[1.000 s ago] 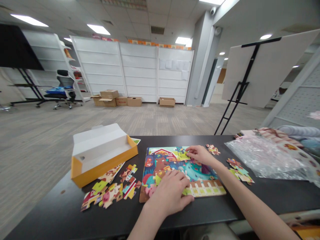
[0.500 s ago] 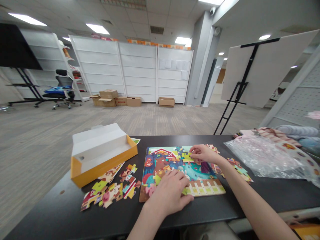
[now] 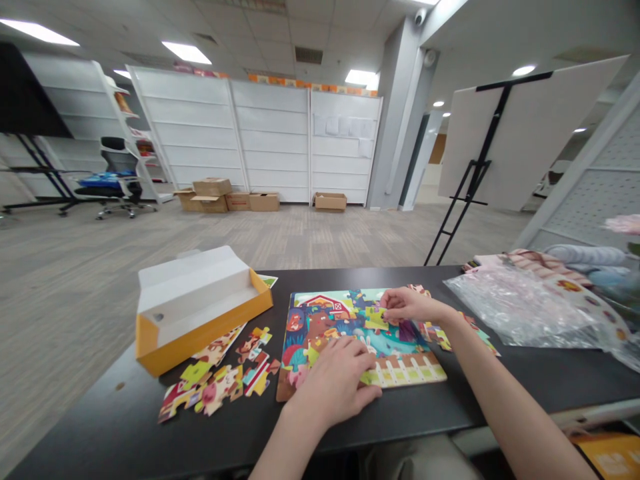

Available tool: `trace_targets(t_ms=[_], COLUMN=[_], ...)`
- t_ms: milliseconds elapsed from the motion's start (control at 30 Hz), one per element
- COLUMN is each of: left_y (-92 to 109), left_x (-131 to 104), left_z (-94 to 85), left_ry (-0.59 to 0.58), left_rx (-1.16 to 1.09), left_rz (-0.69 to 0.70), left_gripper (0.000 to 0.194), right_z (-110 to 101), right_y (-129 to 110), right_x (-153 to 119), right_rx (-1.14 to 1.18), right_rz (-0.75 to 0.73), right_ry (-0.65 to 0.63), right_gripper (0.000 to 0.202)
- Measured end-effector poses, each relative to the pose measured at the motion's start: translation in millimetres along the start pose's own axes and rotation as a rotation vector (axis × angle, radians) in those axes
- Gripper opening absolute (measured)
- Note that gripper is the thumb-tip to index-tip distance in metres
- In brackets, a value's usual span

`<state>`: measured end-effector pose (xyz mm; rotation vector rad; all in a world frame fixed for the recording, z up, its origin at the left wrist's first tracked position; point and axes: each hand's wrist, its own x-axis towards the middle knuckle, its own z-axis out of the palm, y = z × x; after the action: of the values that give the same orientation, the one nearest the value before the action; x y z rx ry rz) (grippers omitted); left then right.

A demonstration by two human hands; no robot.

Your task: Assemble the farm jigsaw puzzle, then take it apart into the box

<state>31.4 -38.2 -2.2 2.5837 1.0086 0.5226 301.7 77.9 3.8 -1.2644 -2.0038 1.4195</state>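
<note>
A partly assembled farm-scene jigsaw puzzle (image 3: 320,323) lies on the black table in front of me, with a red barn at the top and a white fence along its lower edge. My right hand (image 3: 406,308) pinches a yellow-green puzzle piece (image 3: 375,318) over the upper middle of the picture. My left hand (image 3: 340,377) rests flat on the lower left of the puzzle, fingers stretched out and covering part of it. Loose puzzle pieces (image 3: 220,387) lie in a heap to the left. More loose pieces (image 3: 443,339) are partly hidden behind my right forearm.
An open yellow box (image 3: 210,340) with a white inside stands at the table's left. Clear plastic wrapping (image 3: 525,310) and folded fabrics (image 3: 540,260) lie at the right. Beyond the table are cardboard boxes (image 3: 213,193), an office chair (image 3: 117,173) and a stand with a white board (image 3: 515,133).
My right hand keeps its pinch on the piece, which has turned slightly over the puzzle. The left hand stays in place. The whole view has shifted a little.
</note>
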Motion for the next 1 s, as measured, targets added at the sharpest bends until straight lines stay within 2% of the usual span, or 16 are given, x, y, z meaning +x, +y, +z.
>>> trace_targets(t_ms=[100,267,400,700,900,1000], left_y=[-2,-3,-2,-3,-2,-2], left_x=[-1,-2,-2,-2,-2,-2], left_z=[0.5,1.6,0.5,1.7,2.9,3.4], left_ry=[0.01,0.009,0.002,0.002,0.002,-0.002], left_rx=[0.006,0.026,0.025,0.031,0.033,0.028], left_rz=[0.01,0.015,0.016,0.009,-0.002,-0.002], left_gripper=[0.02,0.021,0.021,0.022,0.022,0.022], right_z=[-7,-34,-45,-12,-9,-6], right_y=[-5,4,17,30,35,38], right_x=[-7,-21,-23,12,17,20], right_rx=[-0.027,-0.106,-0.139,-0.131,-0.235,-0.298], right_rz=[-0.03,-0.046,-0.004,-0.016,-0.067,-0.08], right_ry=[0.026,0.192,0.161,0.279,0.302,0.354], right_gripper=[0.046,0.048,0.049,0.041,0.033,0.03])
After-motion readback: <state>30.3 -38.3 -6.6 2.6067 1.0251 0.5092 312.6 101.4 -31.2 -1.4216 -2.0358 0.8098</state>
